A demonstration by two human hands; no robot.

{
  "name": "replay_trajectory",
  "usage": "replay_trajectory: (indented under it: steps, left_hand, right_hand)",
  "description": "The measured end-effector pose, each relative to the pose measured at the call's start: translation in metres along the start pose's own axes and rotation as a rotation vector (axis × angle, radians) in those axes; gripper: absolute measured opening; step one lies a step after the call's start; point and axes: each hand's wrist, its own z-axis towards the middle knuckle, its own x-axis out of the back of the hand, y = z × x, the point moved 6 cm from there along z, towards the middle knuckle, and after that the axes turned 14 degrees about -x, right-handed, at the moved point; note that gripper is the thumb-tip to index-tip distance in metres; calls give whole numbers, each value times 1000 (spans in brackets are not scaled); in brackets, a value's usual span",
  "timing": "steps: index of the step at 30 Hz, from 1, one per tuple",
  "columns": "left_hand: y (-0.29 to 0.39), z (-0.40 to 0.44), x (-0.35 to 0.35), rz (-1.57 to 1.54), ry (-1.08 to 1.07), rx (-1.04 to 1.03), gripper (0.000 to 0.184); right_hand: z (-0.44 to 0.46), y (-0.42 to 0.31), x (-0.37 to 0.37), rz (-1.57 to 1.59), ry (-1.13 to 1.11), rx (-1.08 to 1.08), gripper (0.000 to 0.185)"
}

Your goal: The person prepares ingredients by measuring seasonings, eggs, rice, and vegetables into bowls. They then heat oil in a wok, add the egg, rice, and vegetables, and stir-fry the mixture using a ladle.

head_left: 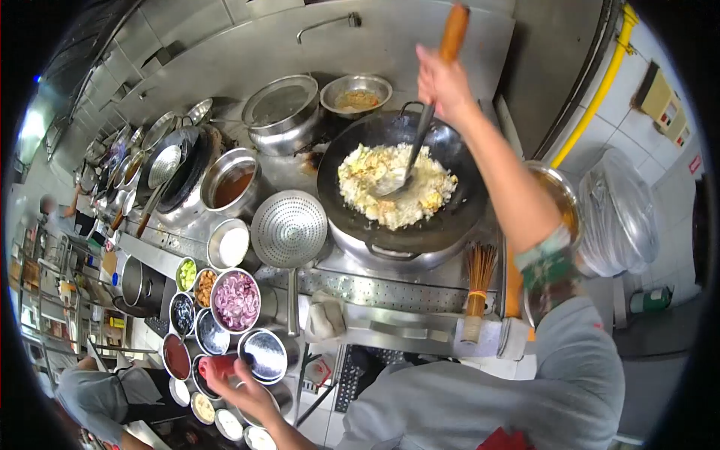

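My right hand (442, 84) is wrapped round the shaft of a ladle (421, 131), just below its wooden handle. The ladle's bowl rests in fried rice (375, 184) with egg bits, inside a large black wok (469, 180). Down at the lower left, my left hand (247, 394) hovers over metal containers, fingers apart, with no object seen in it. Close to its fingertips is a red item (217, 366) in a container; whether they touch I cannot tell. Above that hand stand a bowl of chopped purple onion (235, 300) and a shiny metal bowl (262, 355).
A perforated strainer (289, 229) lies left of the wok, with a lidded pot (281, 112) behind. A bamboo brush (478, 289) stands at the front edge. Another person (97, 390) is at the lower left; a further person (64, 217) stands far left.
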Motion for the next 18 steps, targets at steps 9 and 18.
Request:
replay_trajectory:
  steps: [9, 18]
  left_hand:
    - [-183, -70, 62, 343, 75, 386, 93]
    - [-212, -59, 38, 175, 2, 560, 95]
  right_hand:
    - [37, 11, -11, 48, 10, -55, 35]
    - [-66, 12, -51, -117, 22, 23, 40]
